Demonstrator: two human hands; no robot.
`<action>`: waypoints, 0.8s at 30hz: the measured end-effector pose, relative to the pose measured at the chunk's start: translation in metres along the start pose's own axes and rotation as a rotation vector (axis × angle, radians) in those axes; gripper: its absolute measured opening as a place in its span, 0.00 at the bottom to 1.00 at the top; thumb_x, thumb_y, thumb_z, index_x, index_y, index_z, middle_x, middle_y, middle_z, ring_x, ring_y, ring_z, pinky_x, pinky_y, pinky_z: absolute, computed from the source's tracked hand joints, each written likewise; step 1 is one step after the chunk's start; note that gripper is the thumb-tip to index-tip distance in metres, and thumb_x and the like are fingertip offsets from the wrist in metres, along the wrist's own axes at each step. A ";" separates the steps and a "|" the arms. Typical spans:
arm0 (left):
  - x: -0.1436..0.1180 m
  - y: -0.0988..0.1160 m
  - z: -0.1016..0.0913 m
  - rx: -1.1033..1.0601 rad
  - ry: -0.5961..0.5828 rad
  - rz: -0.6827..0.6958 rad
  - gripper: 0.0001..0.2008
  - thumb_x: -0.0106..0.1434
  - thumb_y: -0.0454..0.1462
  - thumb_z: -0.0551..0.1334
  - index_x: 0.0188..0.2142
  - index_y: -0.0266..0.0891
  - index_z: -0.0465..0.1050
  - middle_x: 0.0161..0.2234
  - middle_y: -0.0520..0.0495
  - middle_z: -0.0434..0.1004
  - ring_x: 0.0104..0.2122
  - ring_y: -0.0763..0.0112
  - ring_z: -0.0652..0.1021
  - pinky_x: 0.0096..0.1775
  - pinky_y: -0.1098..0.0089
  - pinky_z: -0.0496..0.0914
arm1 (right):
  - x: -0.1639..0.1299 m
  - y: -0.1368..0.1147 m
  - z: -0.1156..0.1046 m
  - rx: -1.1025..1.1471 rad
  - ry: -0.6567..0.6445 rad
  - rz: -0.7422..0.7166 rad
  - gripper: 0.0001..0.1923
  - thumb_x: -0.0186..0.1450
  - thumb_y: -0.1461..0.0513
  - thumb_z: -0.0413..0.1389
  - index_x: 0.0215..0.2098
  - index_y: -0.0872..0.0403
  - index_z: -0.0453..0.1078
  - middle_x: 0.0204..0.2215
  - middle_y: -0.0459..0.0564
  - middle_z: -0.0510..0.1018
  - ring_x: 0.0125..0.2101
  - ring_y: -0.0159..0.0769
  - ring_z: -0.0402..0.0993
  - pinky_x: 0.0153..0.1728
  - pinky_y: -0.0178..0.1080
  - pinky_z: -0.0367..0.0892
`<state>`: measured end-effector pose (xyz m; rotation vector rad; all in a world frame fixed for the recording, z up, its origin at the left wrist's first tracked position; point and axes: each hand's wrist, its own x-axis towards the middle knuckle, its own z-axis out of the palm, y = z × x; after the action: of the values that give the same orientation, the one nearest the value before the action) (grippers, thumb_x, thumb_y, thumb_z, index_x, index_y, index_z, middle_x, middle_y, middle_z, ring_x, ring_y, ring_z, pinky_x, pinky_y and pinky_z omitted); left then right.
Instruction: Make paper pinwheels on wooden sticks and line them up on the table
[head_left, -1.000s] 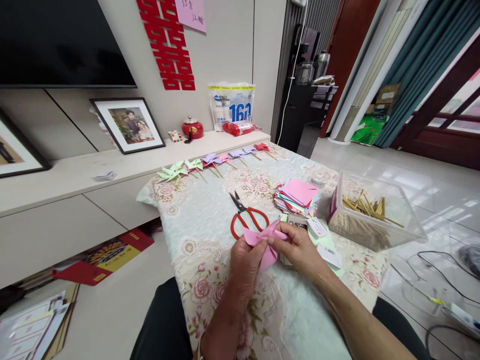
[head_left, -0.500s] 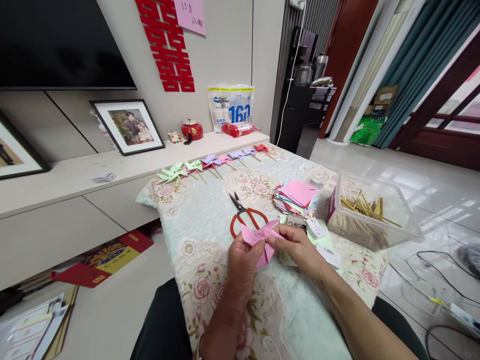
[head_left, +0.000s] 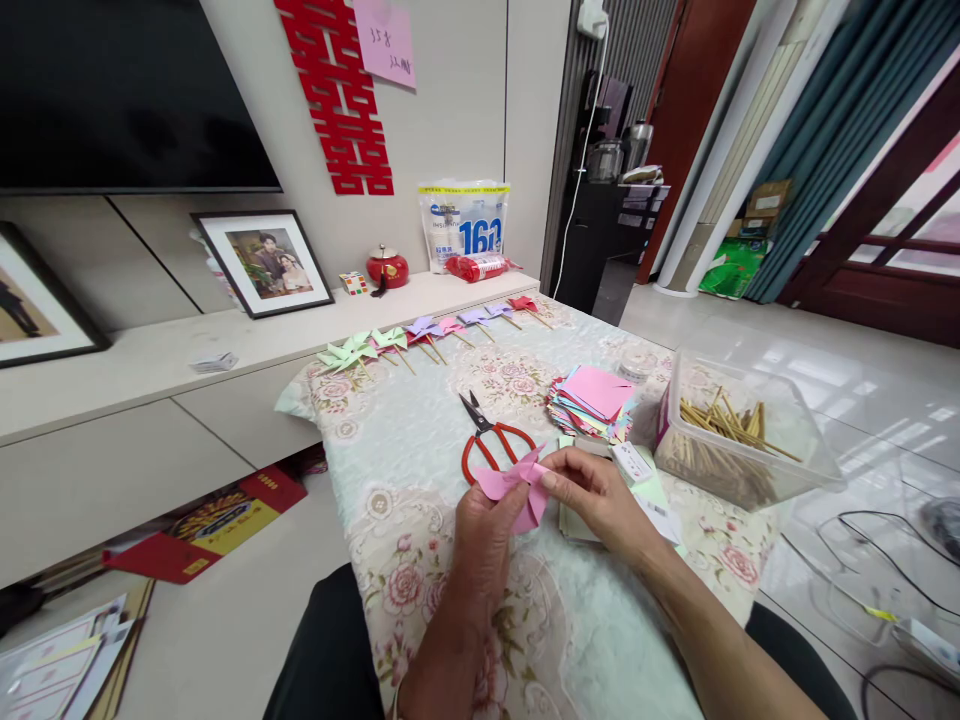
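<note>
Pink paper pinwheel point(head_left: 517, 490) pinched by both hands' fingers point(head_left: 559, 483) above floral tablecloth point(head_left: 420, 450); living room.

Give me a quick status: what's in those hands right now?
Left hand and right hand both pinching a pink paper pinwheel. Held just above the floral tablecloth. Red scissors lie just beyond, nothing between.

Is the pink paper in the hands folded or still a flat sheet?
Folded. The pink paper shows bent, pointed flaps like pinwheel blades, pinched between the left hand and right hand above the table.
</note>
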<state>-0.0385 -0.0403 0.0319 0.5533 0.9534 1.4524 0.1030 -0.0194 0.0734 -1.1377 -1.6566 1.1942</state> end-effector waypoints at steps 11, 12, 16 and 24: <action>-0.001 0.009 0.001 -0.210 -0.047 -0.118 0.13 0.44 0.36 0.76 0.30 0.36 0.79 0.25 0.52 0.78 0.26 0.76 0.74 0.29 0.77 0.67 | -0.007 -0.015 -0.027 -0.357 0.213 -0.197 0.10 0.68 0.56 0.54 0.37 0.52 0.74 0.32 0.48 0.79 0.33 0.38 0.73 0.36 0.39 0.65; -0.001 0.010 0.001 -0.233 -0.051 -0.118 0.14 0.43 0.36 0.77 0.30 0.35 0.78 0.25 0.53 0.77 0.25 0.77 0.73 0.29 0.78 0.66 | -0.008 -0.017 -0.033 -0.347 0.238 -0.199 0.10 0.68 0.55 0.55 0.37 0.52 0.74 0.32 0.48 0.79 0.32 0.39 0.74 0.36 0.39 0.65; 0.001 0.008 -0.002 -0.287 -0.055 -0.091 0.17 0.43 0.35 0.78 0.32 0.34 0.78 0.26 0.53 0.77 0.24 0.79 0.73 0.28 0.78 0.66 | -0.005 -0.024 -0.077 -0.399 0.429 -0.195 0.12 0.67 0.53 0.56 0.38 0.52 0.75 0.34 0.50 0.80 0.33 0.40 0.75 0.36 0.40 0.66; 0.010 0.005 0.001 -0.291 0.087 -0.073 0.19 0.40 0.35 0.77 0.34 0.34 0.80 0.29 0.49 0.81 0.30 0.72 0.78 0.35 0.73 0.70 | 0.041 -0.022 -0.214 -0.956 0.417 0.403 0.03 0.58 0.64 0.63 0.26 0.57 0.78 0.21 0.53 0.79 0.22 0.36 0.70 0.29 0.41 0.57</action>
<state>-0.0423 -0.0302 0.0349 0.2410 0.8023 1.5251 0.2858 0.0729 0.1522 -2.2043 -1.7159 0.2525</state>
